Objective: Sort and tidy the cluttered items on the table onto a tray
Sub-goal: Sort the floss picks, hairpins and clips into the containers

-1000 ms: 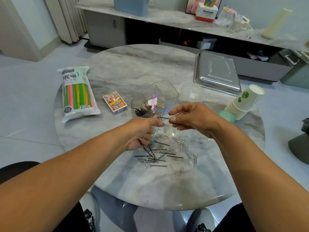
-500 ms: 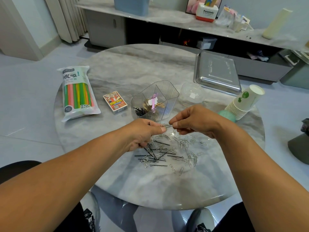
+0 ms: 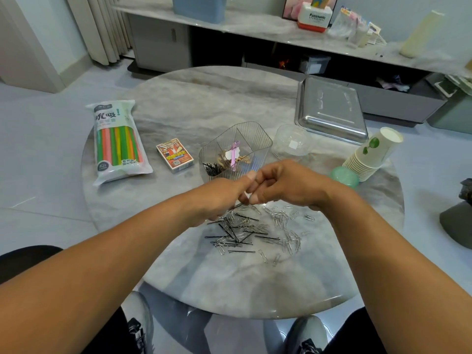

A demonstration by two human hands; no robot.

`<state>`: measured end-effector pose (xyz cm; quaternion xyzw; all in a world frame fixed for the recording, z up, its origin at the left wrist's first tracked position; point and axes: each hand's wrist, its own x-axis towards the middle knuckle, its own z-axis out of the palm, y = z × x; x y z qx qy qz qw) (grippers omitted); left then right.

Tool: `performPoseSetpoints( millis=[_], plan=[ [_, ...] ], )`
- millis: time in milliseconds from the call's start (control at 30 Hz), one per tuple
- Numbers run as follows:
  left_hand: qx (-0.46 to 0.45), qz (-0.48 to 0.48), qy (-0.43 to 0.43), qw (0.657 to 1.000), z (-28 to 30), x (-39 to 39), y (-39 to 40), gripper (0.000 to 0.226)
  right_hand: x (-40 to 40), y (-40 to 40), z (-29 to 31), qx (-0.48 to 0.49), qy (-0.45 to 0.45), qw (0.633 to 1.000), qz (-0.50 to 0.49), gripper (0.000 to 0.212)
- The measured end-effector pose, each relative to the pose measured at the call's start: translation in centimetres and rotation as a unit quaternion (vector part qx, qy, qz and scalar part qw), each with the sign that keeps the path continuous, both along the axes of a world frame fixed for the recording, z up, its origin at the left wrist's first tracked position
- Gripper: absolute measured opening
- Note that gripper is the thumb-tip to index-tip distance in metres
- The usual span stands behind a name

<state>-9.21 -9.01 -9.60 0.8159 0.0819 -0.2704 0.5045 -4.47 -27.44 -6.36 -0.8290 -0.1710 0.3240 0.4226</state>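
Straw pack (image 3: 118, 140) and card box (image 3: 175, 155) lay far left, unsorted. Left hand (image 3: 219, 200) and right hand (image 3: 286, 185) met fingertip to fingertip above the mixed hairpins and paper clips (image 3: 255, 231), apparently pinching one small piece; which, cannot tell. Clear divided organizer (image 3: 236, 152) stood just beyond for drop-off. Steel tray (image 3: 332, 111) sat inverted, far right.

right hand (image 3: 286, 185) and left hand (image 3: 222, 198) drawn together, fingertips now touching, lower over the clip pile (image 3: 255, 231)

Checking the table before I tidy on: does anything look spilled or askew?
Yes. Silver paper clips and black bobby pins lie scattered in a mixed heap on the marble table, outside the clear divided organizer. The stack of paper cups lies tipped over.
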Motion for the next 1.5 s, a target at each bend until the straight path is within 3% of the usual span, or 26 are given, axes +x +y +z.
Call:
performPoseSetpoints(
  millis=[100,300,333,400,500,633,767,967,1067,1400,1500],
  plan=[
    [-0.017,-0.055,0.011,0.998,0.3,-0.3,-0.1,0.083,-0.4,1.5,-0.6,0.043,-0.022,0.999,-0.013,0.025],
    [-0.126,-0.008,0.056,0.99,0.4,0.1,1.6,0.055,-0.1,1.9,-1.3,0.079,0.001,0.99,-0.114,0.03],
    [-0.134,0.005,0.06,0.989,0.3,0.1,1.9,0.051,0.1,1.6,-1.5,0.055,0.0,0.991,-0.122,0.028],
    [-0.13,0.033,0.067,0.989,0.0,0.2,2.4,0.044,0.3,0.9,-2.4,-0.081,-0.068,0.991,-0.08,0.017],
    [-0.081,0.066,0.077,0.992,-0.8,0.4,3.1,0.033,-0.5,0.8,-4.2,-0.251,-0.153,0.956,0.008,0.013],
    [0.066,0.022,-0.024,0.997,-2.0,0.6,3.5,0.023,-1.1,1.7,-5.4,-0.267,-0.17,0.948,0.03,0.011],
    [0.233,-0.056,-0.114,0.964,-3.6,0.3,3.2,0.005,-1.1,1.9,-5.7,-0.311,-0.215,0.924,0.062,0.007],
    [0.361,-0.081,-0.175,0.912,-4.0,0.4,2.5,0.01,-1.6,1.7,-6.3,-0.415,-0.34,0.829,0.158,0.012],
    [0.415,-0.116,-0.187,0.883,-3.7,0.4,2.1,0.005,-1.6,1.5,-6.3,-0.413,-0.337,0.831,0.159,0.016],
    [0.466,-0.244,-0.226,0.82,-3.0,0.3,1.3,0.035,-2.0,1.8,-5.2,-0.428,-0.31,0.833,0.161,0.032],
    [0.437,-0.238,-0.226,0.837,-3.2,0.2,1.5,0.036,-1.9,1.2,-5.2,-0.416,-0.275,0.856,0.133,0.023]
  ],
)
